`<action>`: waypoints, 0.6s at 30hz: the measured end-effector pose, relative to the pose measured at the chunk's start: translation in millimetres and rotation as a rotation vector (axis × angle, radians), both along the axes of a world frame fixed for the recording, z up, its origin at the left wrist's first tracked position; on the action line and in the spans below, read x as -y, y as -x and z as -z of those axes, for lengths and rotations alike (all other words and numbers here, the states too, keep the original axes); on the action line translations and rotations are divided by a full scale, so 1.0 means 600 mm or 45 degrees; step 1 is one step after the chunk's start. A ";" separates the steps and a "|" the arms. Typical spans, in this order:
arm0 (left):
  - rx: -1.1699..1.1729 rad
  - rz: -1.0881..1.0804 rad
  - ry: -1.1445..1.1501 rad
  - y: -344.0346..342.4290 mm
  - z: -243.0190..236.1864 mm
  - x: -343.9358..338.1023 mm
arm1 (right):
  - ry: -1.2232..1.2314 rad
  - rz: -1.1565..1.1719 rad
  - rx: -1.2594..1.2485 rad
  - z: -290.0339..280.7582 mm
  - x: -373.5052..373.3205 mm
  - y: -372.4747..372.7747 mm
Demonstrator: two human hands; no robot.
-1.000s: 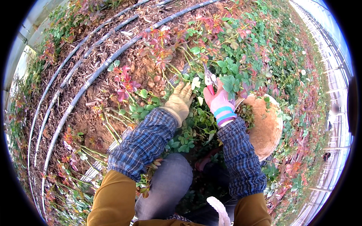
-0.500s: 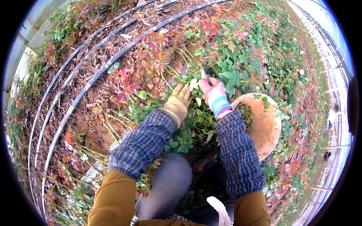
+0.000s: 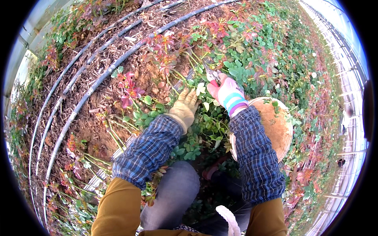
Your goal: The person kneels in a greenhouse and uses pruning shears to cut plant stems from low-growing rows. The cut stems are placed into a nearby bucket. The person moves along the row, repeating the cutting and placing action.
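Observation:
My left hand (image 3: 185,106), in a beige work glove, lies against the low rose plants (image 3: 210,122) with its fingers stretched out over leaves and stems. Just to its right, my right hand (image 3: 226,93) wears a pink, white and blue glove. It is closed round a pair of pruning shears (image 3: 212,74), whose metal blades point up and left among the stems. The handles are mostly covered by the glove. Pale green leaves (image 3: 201,88) sit between the two hands. Under my right forearm stands a round tan tub (image 3: 271,126) with a pale rim.
Several dark hoses (image 3: 103,75) curve along the mulched soil (image 3: 98,106) on the left. Red-leaved shoots (image 3: 130,90) rise beside my left hand. Dense foliage (image 3: 283,51) runs along the right, and my bent knee (image 3: 173,192) is close below my hands.
My right hand has shifted slightly right with the pruning shears, and the blades now show more clearly. The right forearm covers more of the tub. My left hand has hardly moved.

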State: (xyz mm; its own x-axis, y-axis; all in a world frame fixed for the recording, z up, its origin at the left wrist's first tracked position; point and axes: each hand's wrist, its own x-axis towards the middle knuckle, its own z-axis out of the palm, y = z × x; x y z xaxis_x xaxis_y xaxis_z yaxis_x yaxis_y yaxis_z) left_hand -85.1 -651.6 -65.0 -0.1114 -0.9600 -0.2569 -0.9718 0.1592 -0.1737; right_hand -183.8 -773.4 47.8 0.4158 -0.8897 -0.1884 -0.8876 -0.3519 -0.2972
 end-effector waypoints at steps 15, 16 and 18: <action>0.245 -0.003 -0.057 0.004 -0.018 -0.006 | -0.951 0.516 1.135 0.037 -0.019 -0.006; 0.219 0.005 -0.009 0.006 -0.018 -0.004 | -0.973 0.512 1.186 0.036 -0.027 -0.003; 0.188 0.012 -0.062 0.010 -0.023 -0.001 | -1.026 0.469 1.251 0.029 -0.043 0.002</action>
State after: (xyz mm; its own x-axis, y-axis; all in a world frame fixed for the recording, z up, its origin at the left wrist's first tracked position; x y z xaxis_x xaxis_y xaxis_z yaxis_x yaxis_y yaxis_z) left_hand -90.8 -651.1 -51.5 -0.0778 -0.9452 -0.3171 -0.9347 0.1797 -0.3065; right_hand -185.2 -747.8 30.5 0.4418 -0.7606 -0.4757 -0.1894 0.4392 -0.8782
